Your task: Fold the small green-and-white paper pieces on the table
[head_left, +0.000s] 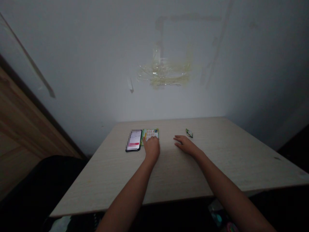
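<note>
My left hand (152, 147) lies over the lower right part of a small printed leaflet (151, 132), green-edged with colourful print. Its fingers are curled against the leaflet, and the fingertips are hidden. Directly left of the leaflet is a smartphone (135, 140) in a dark case, its screen lit and partly pixelated. To the right, my right hand (185, 144) is low over the tabletop with its fingers apart and nothing in them. Just beyond that hand sits a small green and white folded packet (189, 133), apart from the fingers.
The pale wooden table (116, 175) meets a grey wall (101, 58) at its back edge. Yellowed clear tape (166, 74) clings to the wall. Wooden panelling (24, 129) and a dark object (45, 180) stand at the left. Items under the front edge are dim.
</note>
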A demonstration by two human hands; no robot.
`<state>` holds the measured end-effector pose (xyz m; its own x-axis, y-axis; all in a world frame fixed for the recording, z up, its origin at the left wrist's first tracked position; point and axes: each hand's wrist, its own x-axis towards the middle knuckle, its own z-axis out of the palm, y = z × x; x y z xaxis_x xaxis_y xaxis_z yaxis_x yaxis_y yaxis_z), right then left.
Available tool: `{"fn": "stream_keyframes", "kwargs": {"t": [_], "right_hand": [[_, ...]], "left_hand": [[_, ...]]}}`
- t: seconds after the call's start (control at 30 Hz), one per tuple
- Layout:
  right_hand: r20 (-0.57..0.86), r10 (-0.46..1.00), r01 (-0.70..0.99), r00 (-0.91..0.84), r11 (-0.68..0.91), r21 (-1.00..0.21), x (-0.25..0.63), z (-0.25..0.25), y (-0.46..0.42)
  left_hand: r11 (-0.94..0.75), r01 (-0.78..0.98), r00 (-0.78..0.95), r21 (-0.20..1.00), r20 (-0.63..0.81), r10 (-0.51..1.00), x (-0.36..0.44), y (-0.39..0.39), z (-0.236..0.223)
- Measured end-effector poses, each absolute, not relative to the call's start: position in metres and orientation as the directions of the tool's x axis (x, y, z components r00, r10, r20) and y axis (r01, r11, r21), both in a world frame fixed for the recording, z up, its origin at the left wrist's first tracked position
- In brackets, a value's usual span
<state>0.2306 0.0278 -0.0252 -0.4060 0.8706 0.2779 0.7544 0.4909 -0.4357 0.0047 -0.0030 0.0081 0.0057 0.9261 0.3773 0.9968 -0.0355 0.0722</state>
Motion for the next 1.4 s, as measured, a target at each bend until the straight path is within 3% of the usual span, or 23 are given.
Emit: {"fn": "stream_keyframes", "kwargs": {"t": [0.83, 1.0, 1.13, 1.4], "right_hand": [[0.267, 0.869, 0.764, -0.416, 0.493, -0.416, 0.231, -0.023, 0.026], [0.274, 0.868, 0.75, -0.415, 0.496, -0.438, 0.232, -0.026, 0.029], [0.308, 0.865, 0.735, -0.396, 0.499, -0.459, 0.232, -0.027, 0.029], [0.422, 0.818, 0.61, -0.392, 0.574, -0.546, 0.224, -0.02, 0.028]], "left_hand": [[-0.02, 0.987, -0.058, 0.16, 0.466, 0.883, 0.003, -0.001, 0.009], [-0.159, 0.971, 0.035, 0.179, 0.552, 0.833, 0.004, -0.002, 0.013], [-0.302, 0.916, 0.098, 0.265, 0.582, 0.807, 0.009, -0.003, 0.01], [-0.439, 0.786, 0.199, 0.435, 0.495, 0.846, 0.02, -0.008, 0.0]]}}
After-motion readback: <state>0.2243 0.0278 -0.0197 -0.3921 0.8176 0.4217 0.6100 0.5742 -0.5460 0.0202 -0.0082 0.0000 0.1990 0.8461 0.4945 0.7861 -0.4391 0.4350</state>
